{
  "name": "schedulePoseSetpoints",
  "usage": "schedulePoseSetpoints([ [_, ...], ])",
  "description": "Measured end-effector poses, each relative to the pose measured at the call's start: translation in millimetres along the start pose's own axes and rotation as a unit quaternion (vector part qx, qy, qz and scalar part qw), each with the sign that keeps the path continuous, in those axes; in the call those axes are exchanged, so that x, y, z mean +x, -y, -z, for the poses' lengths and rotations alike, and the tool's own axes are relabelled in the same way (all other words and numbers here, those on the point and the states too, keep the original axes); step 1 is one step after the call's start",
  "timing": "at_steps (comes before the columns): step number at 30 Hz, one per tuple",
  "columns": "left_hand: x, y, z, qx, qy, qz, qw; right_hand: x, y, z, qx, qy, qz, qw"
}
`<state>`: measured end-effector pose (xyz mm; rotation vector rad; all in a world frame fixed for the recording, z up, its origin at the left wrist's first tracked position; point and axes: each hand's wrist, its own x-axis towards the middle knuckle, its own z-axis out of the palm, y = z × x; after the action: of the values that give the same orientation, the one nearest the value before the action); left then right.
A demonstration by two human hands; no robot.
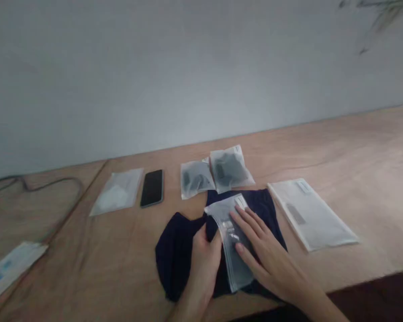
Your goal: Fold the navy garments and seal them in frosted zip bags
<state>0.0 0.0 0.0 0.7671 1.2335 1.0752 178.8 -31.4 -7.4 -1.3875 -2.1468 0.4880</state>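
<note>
A frosted zip bag (237, 264) lies over a dark navy garment (176, 250) in front of me. My left hand (204, 252) is closed at the bag's left edge, thumb up; its fingertips are partly hidden. My right hand (260, 243) rests on top of the bag with its fingers stretched out. Part of the garment shows beyond the bag and spreads out to both sides on the wooden table.
Two small frosted bags with dark contents, a left one (196, 179) and a right one (231, 169), lie behind the garment. A larger white packet (312, 214) is at right. A phone (152, 188), a flat pale bag (117, 191), a blue-white packet (11, 270) and a cable (50, 182) are at left.
</note>
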Motion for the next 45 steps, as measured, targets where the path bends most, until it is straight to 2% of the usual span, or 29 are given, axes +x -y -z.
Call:
schedulePoseSetpoints([
  [4,2,-12,-7.6,-0.019,0.06,0.024,0.998,2,3,-7,0.015,-0.022,-0.014,1.0],
  [7,5,-24,3.5,-0.015,0.129,0.052,0.99,2,-3,-4,0.034,-0.029,-0.034,0.998],
  [10,10,-32,18.9,0.072,0.158,0.031,0.984,2,-10,0,0.046,-0.032,-0.048,0.997],
  [13,17,-31,22.7,0.163,0.145,-0.027,0.976,4,-11,-1,0.055,-0.014,-0.03,0.998],
  [17,23,-26,10.8,0.227,0.114,-0.09,0.963,5,-5,-2,0.054,-0.005,-0.013,0.998],
  [21,21,-28,5.1,0.289,0.078,-0.123,0.946,5,-4,2,0.062,-0.003,-0.016,0.998],
  [26,11,-34,24.7,0.345,0.025,-0.136,0.928,3,-14,6,0.074,-0.007,-0.04,0.996],
  [29,3,-32,39.9,0.356,-0.01,-0.118,0.927,2,-17,5,0.075,-0.002,-0.047,0.996],
  [31,-1,-28,45.3,0.325,-0.004,-0.095,0.941,2,-16,3,0.077,0.006,-0.044,0.996],
  [34,-1,-20,43.3,0.257,0.032,-0.083,0.962,4,-12,-1,0.075,0.019,-0.038,0.996],
  [40,10,-13,29.8,0.217,0.075,-0.093,0.969,2,-4,-4,0.057,0.002,-0.026,0.998],
  [43,14,-18,39.5,0.225,0.079,-0.095,0.966,1,-5,0,0.05,-0.007,-0.026,0.998],
  [45,19,-24,51.6,0.239,0.053,-0.104,0.964,7,-8,6,0.052,-0.025,-0.026,0.998],
])
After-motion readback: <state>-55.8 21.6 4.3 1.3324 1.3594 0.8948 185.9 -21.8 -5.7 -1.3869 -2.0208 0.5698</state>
